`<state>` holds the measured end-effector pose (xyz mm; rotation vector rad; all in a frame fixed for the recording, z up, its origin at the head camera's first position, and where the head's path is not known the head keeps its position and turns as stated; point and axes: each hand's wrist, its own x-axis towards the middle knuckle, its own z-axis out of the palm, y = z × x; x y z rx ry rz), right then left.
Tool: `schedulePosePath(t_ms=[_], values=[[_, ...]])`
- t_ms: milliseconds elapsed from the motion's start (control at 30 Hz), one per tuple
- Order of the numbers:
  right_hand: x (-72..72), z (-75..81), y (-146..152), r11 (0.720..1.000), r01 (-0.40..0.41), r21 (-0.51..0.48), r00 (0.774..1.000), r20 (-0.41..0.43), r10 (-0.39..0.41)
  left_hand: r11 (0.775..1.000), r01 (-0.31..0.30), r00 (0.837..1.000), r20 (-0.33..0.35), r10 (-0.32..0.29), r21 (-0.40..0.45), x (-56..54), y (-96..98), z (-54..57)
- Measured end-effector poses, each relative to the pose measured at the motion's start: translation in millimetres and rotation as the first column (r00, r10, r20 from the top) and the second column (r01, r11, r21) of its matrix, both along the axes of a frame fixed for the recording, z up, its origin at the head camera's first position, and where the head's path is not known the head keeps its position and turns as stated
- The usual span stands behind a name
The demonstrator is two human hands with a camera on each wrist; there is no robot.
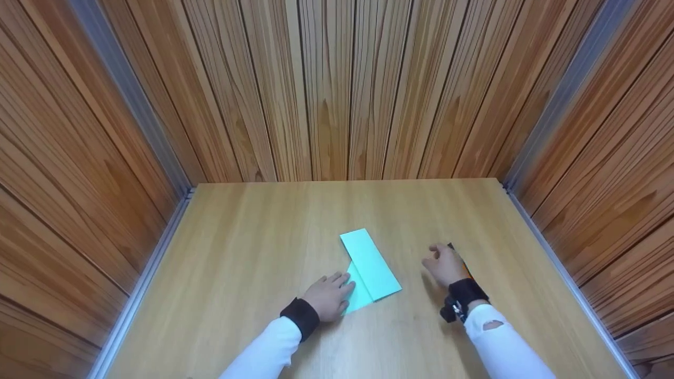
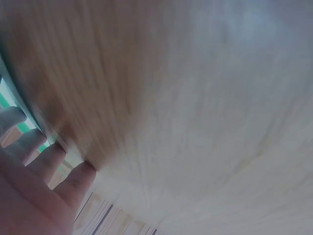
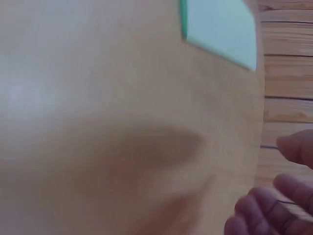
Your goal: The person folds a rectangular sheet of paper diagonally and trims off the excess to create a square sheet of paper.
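Note:
A folded turquoise sheet of paper (image 1: 373, 263) lies on the wooden table, its long flap overlapping a lower layer at the left. My left hand (image 1: 329, 297) rests at the paper's left edge with fingers spread, fingertips over the lower layer. In the left wrist view its fingers (image 2: 46, 159) reach down to the tabletop. To the right of the paper, my right hand (image 1: 445, 266) is raised over the table, fingers loosely bent. Nothing shows between the fingers (image 3: 266, 208) in the right wrist view. Beside that hand lies a thin dark object with an orange part (image 1: 465, 267), mostly hidden behind it.
The wooden table (image 1: 253, 226) is bordered by metal rails (image 1: 152, 268) at left and right. Wood-plank walls (image 1: 329, 105) rise behind it and on both sides. Black straps (image 1: 301, 317) circle both wrists, over white sleeves.

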<state>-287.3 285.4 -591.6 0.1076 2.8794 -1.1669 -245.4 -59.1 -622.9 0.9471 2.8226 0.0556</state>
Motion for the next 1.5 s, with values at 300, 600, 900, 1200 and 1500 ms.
schedulePosePath(t_ms=[300,600,900,1200,1500], values=[[10.1,-13.2,38.0,0.917,0.134,0.376,0.986,0.041,-0.161,1.000,-0.013,1.000,0.011,0.013,0.001,0.0,0.3,2.3],[13.9,-26.4,54.4,0.906,0.146,0.398,0.979,0.073,-0.189,1.000,-0.018,1.000,0.017,0.018,0.015,0.7,0.6,0.8],[13.1,-31.5,60.9,0.906,0.126,0.404,0.992,-0.025,-0.127,0.999,-0.021,0.999,0.027,0.020,0.028,-0.6,0.3,3.1],[13.6,-18.8,45.4,0.950,0.155,0.270,0.983,0.052,-0.175,1.000,-0.023,1.000,0.012,0.023,-0.002,-1.8,0.8,1.8],[16.5,-16.7,18.7,0.968,0.085,0.237,0.996,0.009,-0.089,0.999,-0.023,0.998,-0.066,0.021,-0.032,-1.1,4.0,0.7]])
